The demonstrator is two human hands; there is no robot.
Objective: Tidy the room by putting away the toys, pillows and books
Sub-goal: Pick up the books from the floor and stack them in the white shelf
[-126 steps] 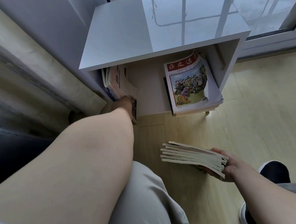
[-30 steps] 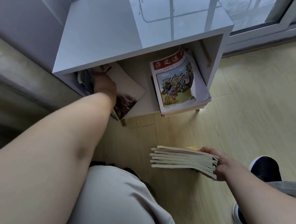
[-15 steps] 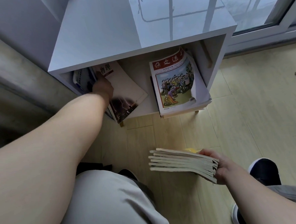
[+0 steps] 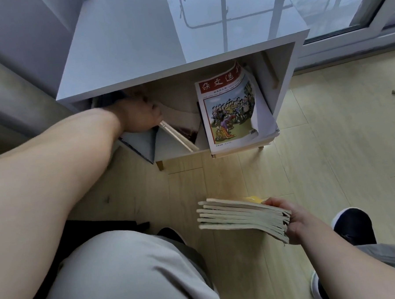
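Right hand (image 4: 294, 222) grips book stack (image 4: 239, 215) — flat, long axis pointing left

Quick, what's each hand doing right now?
Left hand: curled round a leaning book inside the shelf.
Right hand: holding a stack of books.

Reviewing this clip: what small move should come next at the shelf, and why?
Probably the left hand tips the leaning books upright against the left wall of the cabinet: they slant across the gap beside the magazine, and the right hand holds a stack.
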